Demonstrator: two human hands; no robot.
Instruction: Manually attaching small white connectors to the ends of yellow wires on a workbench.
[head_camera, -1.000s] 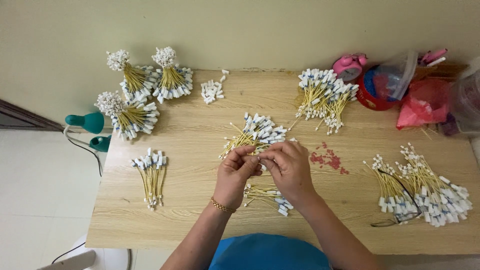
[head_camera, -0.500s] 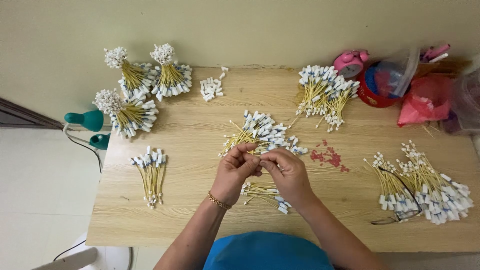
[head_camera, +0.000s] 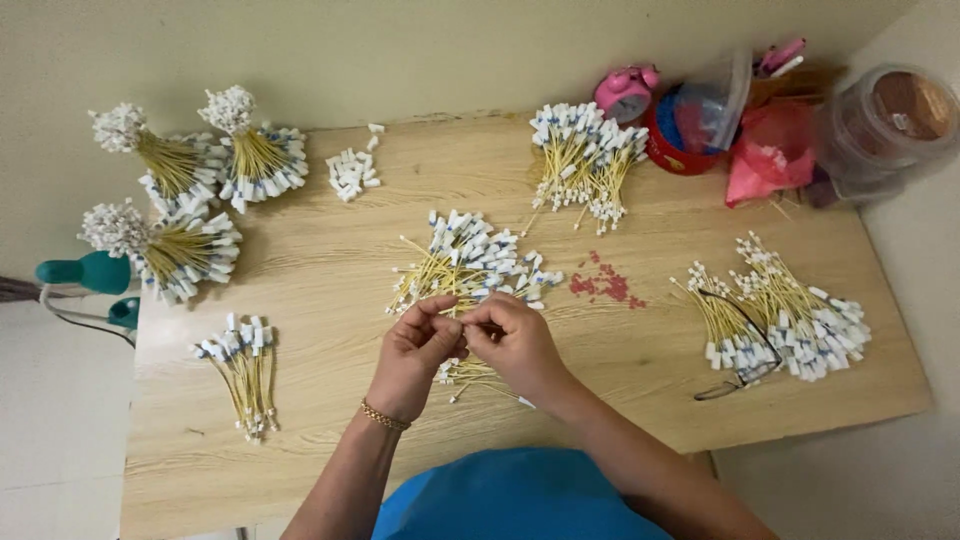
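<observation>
Both hands have drawn slightly nearer from the loose pile of yellow wires (head_camera: 470, 262), left hand (head_camera: 415, 355) and right hand (head_camera: 515, 340) now pinching one wire between fingertips above the table (head_camera: 320, 300).

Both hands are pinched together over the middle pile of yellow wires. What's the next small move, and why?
Probably lay the pinched wire on the small pile under the hands. The left hand and right hand meet fingertip to fingertip just below the loose pile, and wires already lie beneath them.
</observation>
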